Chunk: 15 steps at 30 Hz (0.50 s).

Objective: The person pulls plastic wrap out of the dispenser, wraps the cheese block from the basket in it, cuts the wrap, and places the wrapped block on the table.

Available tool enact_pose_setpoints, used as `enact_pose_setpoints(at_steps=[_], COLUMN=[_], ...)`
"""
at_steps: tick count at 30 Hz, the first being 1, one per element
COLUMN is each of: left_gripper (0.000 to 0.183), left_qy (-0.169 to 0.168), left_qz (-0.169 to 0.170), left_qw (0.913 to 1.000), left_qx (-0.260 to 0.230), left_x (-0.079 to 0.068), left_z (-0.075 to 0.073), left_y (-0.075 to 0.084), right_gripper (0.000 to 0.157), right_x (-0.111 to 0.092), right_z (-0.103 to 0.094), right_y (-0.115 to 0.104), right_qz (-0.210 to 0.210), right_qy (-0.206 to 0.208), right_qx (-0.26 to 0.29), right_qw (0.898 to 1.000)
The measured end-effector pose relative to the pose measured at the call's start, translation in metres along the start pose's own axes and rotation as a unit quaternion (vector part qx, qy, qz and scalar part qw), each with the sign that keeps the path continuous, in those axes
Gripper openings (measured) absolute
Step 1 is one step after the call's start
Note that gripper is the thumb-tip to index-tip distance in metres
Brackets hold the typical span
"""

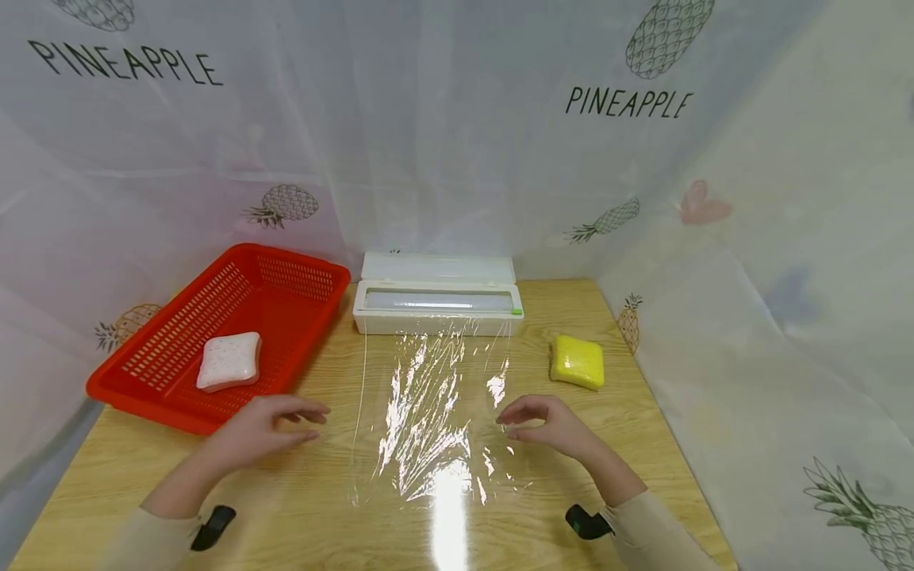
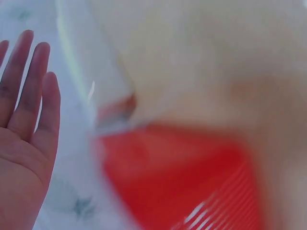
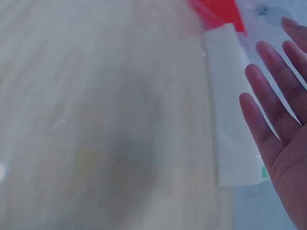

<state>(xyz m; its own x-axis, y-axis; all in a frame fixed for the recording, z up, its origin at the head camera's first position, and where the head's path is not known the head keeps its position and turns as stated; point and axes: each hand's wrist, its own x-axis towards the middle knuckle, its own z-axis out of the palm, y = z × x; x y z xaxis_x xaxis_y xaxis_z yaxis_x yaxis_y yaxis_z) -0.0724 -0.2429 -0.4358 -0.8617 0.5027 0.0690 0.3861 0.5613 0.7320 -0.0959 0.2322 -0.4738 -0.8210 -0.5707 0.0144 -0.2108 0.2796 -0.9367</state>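
A sheet of clear plastic wrap (image 1: 428, 412) lies over the table, running forward from a white wrap dispenser (image 1: 439, 323) with its lid raised. My left hand (image 1: 259, 428) hovers left of the sheet, near the front corner of the red basket, fingers relaxed and holding nothing. On the sheet's right side, my right hand (image 1: 550, 424) is just off its edge, also with nothing in it. Both wrist views show spread, straight fingers. A yellow sponge-like block (image 1: 577, 362), shiny as if wrapped in film, sits beyond the right hand. A similar white and pink block (image 1: 229, 361) is in the basket.
The red plastic basket (image 1: 289, 365) with slotted sides stands at the left of the wooden table (image 1: 314, 515). Behind the dispenser and along both sides hangs a pale curtain (image 1: 435, 143) printed with pineapples. A bright light reflection falls at the table's front middle.
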Motion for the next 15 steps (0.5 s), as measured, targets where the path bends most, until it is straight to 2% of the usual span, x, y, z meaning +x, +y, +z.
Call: enact_pose_setpoints(at_steps=[3, 6, 9, 13, 15], left_gripper=[0.029, 0.027, 0.027, 0.03, 0.029], left_qy=[0.02, 0.033, 0.022, -0.01, -0.027], left_qz=[-0.039, -0.057, -0.084, -0.101, -0.097], left_qw=[0.9976, 0.9944, 0.9926, 0.9892, 0.9865], left_qx=[0.053, 0.083, 0.085, 0.105, 0.129], left_x=[0.009, 0.016, 0.022, 0.032, 0.038], left_z=[-0.033, -0.059, -0.078, -0.097, -0.102], left_y=[-0.002, -0.015, -0.031, -0.05, -0.058], right_gripper=[0.027, 0.029, 0.03, 0.033, 0.033], right_x=[0.018, 0.036, 0.051, 0.065, 0.071], right_z=[0.001, 0.006, 0.015, 0.029, 0.036], right_y=[-0.014, -0.028, -0.037, -0.04, -0.039], right_qz=[0.012, 0.008, -0.007, -0.017, -0.018], right_qy=[0.012, 0.016, 0.014, 0.007, 0.007], right_qx=[-0.029, -0.035, -0.028, -0.003, 0.004], right_qw=[0.999, 0.999, 0.999, 1.0, 1.0])
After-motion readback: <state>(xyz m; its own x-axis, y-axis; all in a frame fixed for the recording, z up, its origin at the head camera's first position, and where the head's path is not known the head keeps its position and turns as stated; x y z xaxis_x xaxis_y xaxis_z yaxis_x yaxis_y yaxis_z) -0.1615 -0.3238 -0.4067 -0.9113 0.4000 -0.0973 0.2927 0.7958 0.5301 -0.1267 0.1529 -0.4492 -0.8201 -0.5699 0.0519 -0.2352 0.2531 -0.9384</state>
